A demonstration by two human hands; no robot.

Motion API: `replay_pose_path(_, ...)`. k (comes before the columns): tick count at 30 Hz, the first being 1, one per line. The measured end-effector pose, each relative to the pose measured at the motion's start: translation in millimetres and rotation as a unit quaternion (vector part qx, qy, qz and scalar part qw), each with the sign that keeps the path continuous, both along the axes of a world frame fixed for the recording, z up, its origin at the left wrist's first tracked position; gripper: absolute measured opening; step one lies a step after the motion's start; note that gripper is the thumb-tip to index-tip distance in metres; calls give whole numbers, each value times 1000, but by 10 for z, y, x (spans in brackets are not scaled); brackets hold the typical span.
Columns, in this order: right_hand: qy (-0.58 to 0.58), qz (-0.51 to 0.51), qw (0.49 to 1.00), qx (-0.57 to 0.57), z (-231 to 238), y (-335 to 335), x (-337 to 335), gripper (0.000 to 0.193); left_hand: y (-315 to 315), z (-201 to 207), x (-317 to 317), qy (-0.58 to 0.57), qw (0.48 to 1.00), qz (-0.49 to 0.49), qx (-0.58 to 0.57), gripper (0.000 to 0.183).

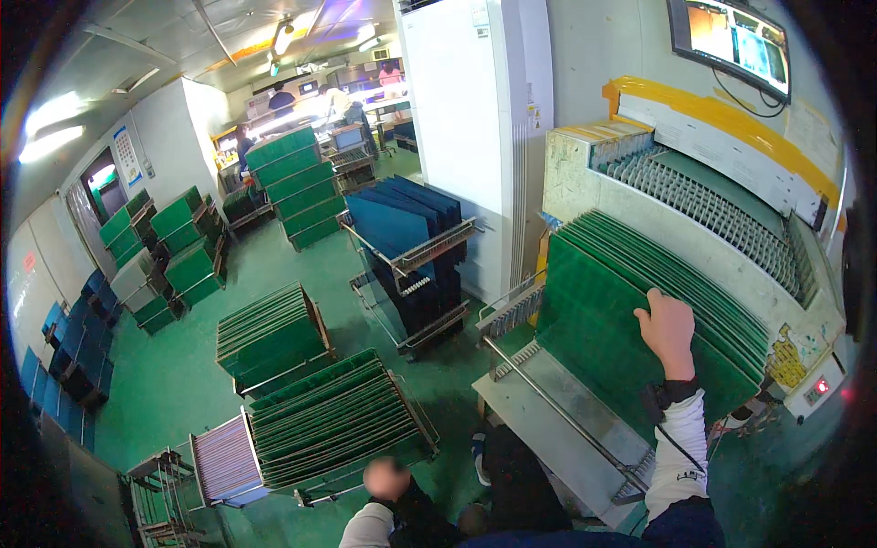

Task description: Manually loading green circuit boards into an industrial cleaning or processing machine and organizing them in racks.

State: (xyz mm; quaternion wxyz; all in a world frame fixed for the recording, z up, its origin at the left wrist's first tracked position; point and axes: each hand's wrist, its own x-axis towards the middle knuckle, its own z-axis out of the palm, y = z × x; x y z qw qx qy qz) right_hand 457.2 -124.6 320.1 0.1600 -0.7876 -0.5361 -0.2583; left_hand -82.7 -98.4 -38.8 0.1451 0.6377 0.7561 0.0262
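Observation:
On the right, a rack of upright green boards [585, 310] stands on a metal-topped stand [548, 402] in front of a pale machine. My right hand [670, 336] is at the top edge of the nearest board, its thumb out to the left and its other fingers bent at the edge, partly hidden. A dark band with a cable circles that wrist. Low in the middle, my left hand [386, 479] hangs beside a floor rack of green boards [329, 420]. It looks rounded and smeared, so its fingers cannot be made out.
Blue boards [393, 210] fill a rack near the white cabinet [457, 137]. Stacks of green boards [297, 187] stand farther back, with people beyond. Another green-board rack [274, 338] and a rack of pale pinkish sheets [227, 461] are on the floor. The slotted machine [594, 183] borders the right.

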Motion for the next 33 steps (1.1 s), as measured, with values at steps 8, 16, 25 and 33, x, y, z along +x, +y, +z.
replay_pose_path(8, 13, -8, 1000, -13, 39, 2, -33, 31, -7, -16, -3, -2, 1000, 5, 5, 58)
replay_pose_path(16, 12, -7, 1000, -13, 49, -8, -41, 31, -2, -3, -9, 0, 1000, 3, -8, 60)
replay_pose_path(25, 15, -11, 1000, -14, 48, -6, -40, 30, -11, 46, 4, -2, 1000, 0, -16, 61)
replay_pose_path(33, 15, -8, 1000, -15, 43, -3, -33, 30, 1, 13, -7, -3, 1000, 3, -19, 61)
